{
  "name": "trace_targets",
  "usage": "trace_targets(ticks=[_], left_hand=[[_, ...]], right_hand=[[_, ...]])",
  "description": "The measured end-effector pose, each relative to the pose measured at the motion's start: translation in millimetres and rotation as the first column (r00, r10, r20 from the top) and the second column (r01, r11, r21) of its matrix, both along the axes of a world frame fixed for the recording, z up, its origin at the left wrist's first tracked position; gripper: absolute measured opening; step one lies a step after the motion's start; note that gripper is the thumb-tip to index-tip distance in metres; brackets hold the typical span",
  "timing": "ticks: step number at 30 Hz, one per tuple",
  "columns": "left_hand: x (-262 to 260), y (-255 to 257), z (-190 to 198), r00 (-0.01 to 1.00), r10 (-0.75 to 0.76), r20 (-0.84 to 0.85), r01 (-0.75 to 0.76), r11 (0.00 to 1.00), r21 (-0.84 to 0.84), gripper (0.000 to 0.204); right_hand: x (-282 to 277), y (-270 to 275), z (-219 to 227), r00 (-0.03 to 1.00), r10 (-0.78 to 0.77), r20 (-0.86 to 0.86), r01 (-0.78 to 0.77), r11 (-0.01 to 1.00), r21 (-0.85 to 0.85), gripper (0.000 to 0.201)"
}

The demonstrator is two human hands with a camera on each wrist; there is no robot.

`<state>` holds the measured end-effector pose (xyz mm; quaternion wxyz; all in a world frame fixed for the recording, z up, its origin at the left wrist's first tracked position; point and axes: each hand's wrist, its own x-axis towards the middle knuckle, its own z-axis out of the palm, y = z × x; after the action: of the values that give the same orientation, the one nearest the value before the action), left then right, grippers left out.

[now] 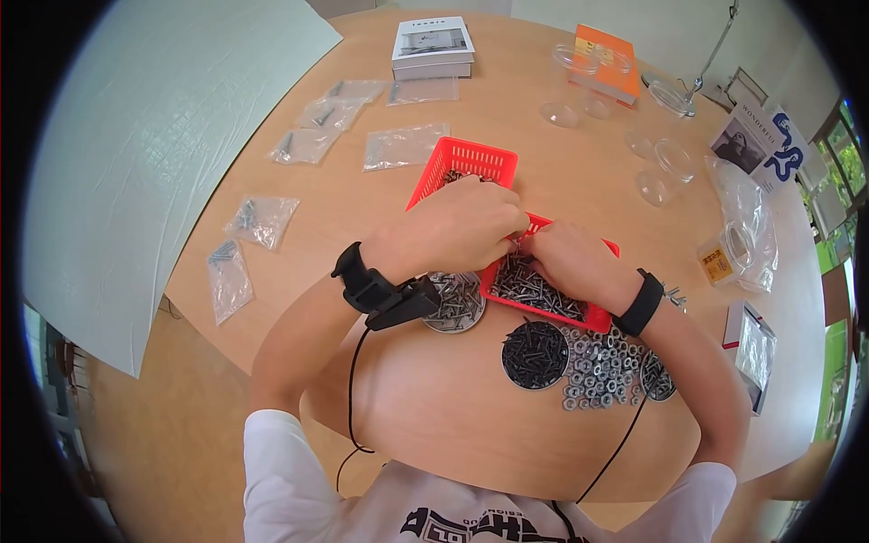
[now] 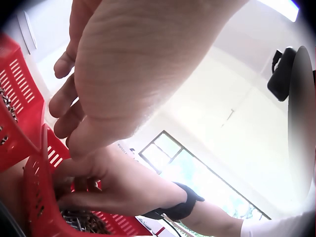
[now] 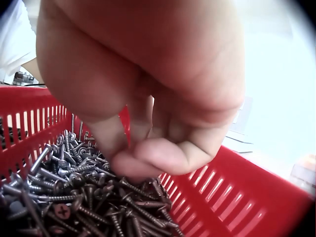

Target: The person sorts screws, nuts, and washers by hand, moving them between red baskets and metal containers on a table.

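Note:
Close together over the red basket (image 1: 596, 319) of screws (image 1: 534, 291) are my left hand (image 1: 471, 224) and right hand (image 1: 579, 262). In the left wrist view, the fingers (image 2: 64, 101) of the left hand bend downward, spaced apart, near the right hand (image 2: 123, 182); whether they hold anything is hidden. The right wrist view has the right hand (image 3: 143, 94) curled just above silver and dark screws (image 3: 89, 192), thumb and fingertip together and no object visible between them. A second red basket (image 1: 493, 161) stands behind, with small hardware inside, partly covered by the left hand.
Nearer the body are a dish of silver screws (image 1: 455, 308), a dish of black screws (image 1: 535, 356), loose nuts (image 1: 602, 371) and a smaller dish (image 1: 659, 378). Plastic bags (image 1: 262, 222) lie left; books (image 1: 433, 50), clear containers (image 1: 674, 158) and a lamp base (image 1: 672, 100) stand farther back.

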<state>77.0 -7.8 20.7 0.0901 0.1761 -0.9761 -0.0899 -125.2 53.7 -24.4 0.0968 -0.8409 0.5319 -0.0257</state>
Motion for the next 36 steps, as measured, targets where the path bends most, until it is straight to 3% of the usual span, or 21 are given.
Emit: trace_targets(ticks=[10, 13, 16, 18, 25, 28, 36], left_hand=[[-23.6, 0.6, -23.3, 0.982, -0.099, 0.158, 0.126, 0.978, -0.168, 0.006], [-37.1, 5.4, -30.9, 0.976, -0.092, 0.197, 0.145, 0.951, -0.272, 0.007], [-46.9, 7.9, -45.5, 0.965, -0.075, 0.249, 0.145, 0.95, -0.276, 0.011], [-47.4, 4.3, -50.0, 0.975, -0.102, 0.198, 0.145, 0.965, -0.22, 0.012], [-47.8, 0.9, -40.4, 0.978, -0.127, 0.165, 0.153, 0.976, -0.155, 0.007], [-46.7, -1.9, -44.1, 0.983, -0.128, 0.131, 0.149, 0.975, -0.166, 0.007], [-39.9, 1.5, -41.3, 0.982, -0.127, 0.14, 0.143, 0.984, -0.105, 0.011]], right_hand=[[-18.8, 11.8, 16.0, 0.999, 0.046, 0.001, -0.046, 0.999, 0.017, 0.012], [-17.5, 16.6, 25.0, 0.992, -0.069, -0.103, 0.078, 0.993, 0.088, 0.017], [-22.6, 19.8, 24.9, 0.998, -0.024, -0.062, 0.028, 0.997, 0.073, 0.018], [-23.1, 19.9, 23.2, 0.997, -0.035, -0.067, 0.04, 0.996, 0.073, 0.017], [-32.0, 19.1, -7.5, 0.997, -0.008, 0.077, 0.012, 0.999, -0.046, 0.011], [-31.5, 18.0, -5.0, 0.997, -0.06, 0.046, 0.058, 0.998, 0.035, 0.01], [-25.5, 21.9, 0.5, 0.998, -0.063, 0.011, 0.062, 0.996, 0.058, 0.013]])
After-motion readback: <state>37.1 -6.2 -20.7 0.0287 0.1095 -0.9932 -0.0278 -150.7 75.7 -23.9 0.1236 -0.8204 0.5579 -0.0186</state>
